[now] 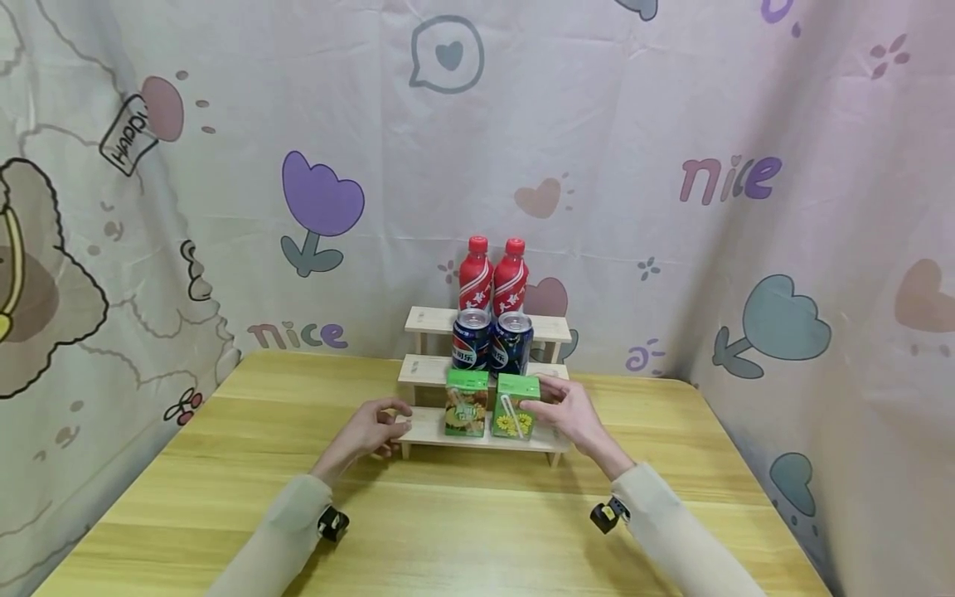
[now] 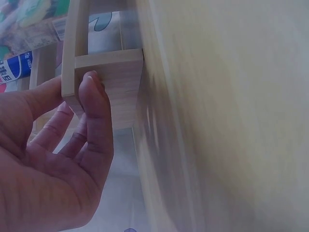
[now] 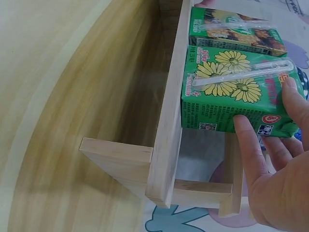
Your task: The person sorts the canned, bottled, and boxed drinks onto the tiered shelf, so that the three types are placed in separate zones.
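A three-step wooden display stand (image 1: 429,424) stands on the table. Its bottom step bears two green drink cartons: a brown-patterned one (image 1: 466,406) on the left and a flower-printed one (image 1: 514,405) with a wrapped straw on the right. My right hand (image 1: 573,412) holds the flower-printed carton by its right side, thumb at the front near the top; in the right wrist view this carton (image 3: 227,108) stands upright beside the other. At the stand's left end, my left hand (image 1: 369,429) grips the bottom step's edge; the left wrist view shows curled fingers about the board (image 2: 108,60).
Two dark blue cola cans (image 1: 471,344) stand on the middle step, close behind the cartons. Two red bottles (image 1: 475,278) are on the top step. A wood-grain table (image 1: 462,531) lies beneath, and a printed curtain (image 1: 597,108) hangs behind and at both sides.
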Available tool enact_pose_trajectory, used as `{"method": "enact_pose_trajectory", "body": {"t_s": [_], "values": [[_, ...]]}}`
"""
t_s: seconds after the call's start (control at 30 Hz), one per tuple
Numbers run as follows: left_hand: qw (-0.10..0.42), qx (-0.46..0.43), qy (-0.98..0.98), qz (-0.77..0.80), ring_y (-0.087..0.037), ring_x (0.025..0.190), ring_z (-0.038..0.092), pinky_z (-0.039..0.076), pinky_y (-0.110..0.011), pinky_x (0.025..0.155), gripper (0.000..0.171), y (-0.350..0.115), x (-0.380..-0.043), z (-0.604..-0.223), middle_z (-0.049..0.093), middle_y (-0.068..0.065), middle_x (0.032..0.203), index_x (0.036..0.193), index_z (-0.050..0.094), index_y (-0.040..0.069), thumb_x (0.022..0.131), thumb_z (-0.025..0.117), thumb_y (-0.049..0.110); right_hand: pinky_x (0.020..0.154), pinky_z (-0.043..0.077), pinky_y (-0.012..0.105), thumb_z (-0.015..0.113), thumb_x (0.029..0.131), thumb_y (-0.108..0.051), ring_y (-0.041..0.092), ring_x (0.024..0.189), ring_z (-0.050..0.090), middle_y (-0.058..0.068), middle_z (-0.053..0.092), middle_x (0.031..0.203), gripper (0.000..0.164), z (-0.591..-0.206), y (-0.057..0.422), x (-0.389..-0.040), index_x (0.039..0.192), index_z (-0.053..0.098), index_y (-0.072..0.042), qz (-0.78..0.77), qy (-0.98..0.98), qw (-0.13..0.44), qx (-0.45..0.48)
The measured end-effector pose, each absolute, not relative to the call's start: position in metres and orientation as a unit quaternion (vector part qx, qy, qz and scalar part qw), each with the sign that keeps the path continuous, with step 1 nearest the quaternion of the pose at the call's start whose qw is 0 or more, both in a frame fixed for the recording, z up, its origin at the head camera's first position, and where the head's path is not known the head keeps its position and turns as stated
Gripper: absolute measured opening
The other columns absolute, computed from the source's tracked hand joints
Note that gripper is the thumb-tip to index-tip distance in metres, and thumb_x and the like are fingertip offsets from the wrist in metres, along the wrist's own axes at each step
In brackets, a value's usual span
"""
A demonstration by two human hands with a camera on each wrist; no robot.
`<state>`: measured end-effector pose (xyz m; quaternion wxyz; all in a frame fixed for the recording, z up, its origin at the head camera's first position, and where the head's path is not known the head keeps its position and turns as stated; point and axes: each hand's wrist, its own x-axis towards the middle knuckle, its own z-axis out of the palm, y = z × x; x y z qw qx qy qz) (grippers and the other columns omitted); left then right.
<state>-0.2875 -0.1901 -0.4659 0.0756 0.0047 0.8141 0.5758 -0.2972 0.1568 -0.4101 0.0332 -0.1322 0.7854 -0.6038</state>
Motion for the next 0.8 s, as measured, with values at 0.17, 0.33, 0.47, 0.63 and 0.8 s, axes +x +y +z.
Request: {"method": "enact_pose_trajectory", "body": {"t_s": [0.17,0.33,0.47,0.63,0.8], "values": [[0.078,0.008,0.815,0.574,-0.02,0.059,0.062,0.057,-0.035,0.05,0.025,-0.189,-0.287,-0.465,0.055,-0.007,0.072,0.116,0.064,0.007,0.091,0.068,0.009,0.086,0.059,0.029,0.077,0.082,-0.007,0.03,0.111,0.065,0.021,0.065,0.125,0.057,-0.395,0.153,-0.286,0.134,0.056,0.001,-0.59,0.795,0.034,-0.138],[0.079,0.007,0.815,0.574,-0.02,0.059,0.062,0.057,-0.035,0.05,0.026,-0.189,-0.288,-0.465,0.055,-0.007,0.073,0.116,0.064,0.007,0.091,0.068,0.009,0.085,0.059,0.028,0.077,0.082,-0.007,0.028,0.108,0.066,0.02,0.066,0.122,0.055,-0.39,0.152,-0.281,0.133,0.057,0.0,-0.579,0.802,0.033,-0.141],[0.077,0.011,0.814,0.575,-0.02,0.058,0.062,0.057,-0.035,0.05,0.025,-0.189,-0.288,-0.466,0.055,-0.006,0.071,0.116,0.064,0.006,0.091,0.068,0.008,0.085,0.059,0.028,0.077,0.083,-0.008,0.027,0.107,0.066,0.019,0.067,0.122,0.054,-0.39,0.152,-0.281,0.132,0.057,0.0,-0.578,0.803,0.031,-0.143],[0.075,0.014,0.815,0.574,-0.019,0.058,0.062,0.057,-0.034,0.05,0.025,-0.189,-0.287,-0.467,0.054,-0.006,0.07,0.115,0.063,0.006,0.091,0.068,0.008,0.085,0.058,0.025,0.076,0.084,-0.009,0.027,0.107,0.066,0.019,0.067,0.122,0.053,-0.392,0.153,-0.282,0.133,0.057,-0.001,-0.571,0.807,0.032,-0.144],[0.07,0.012,0.817,0.573,-0.018,0.058,0.062,0.057,-0.033,0.049,0.024,-0.189,-0.287,-0.467,0.053,-0.005,0.071,0.115,0.064,0.006,0.091,0.068,0.008,0.089,0.058,0.029,0.075,0.085,-0.01,0.031,0.11,0.065,0.02,0.066,0.124,0.056,-0.402,0.155,-0.289,0.136,0.054,0.0,-0.56,0.814,0.024,-0.154]]}}
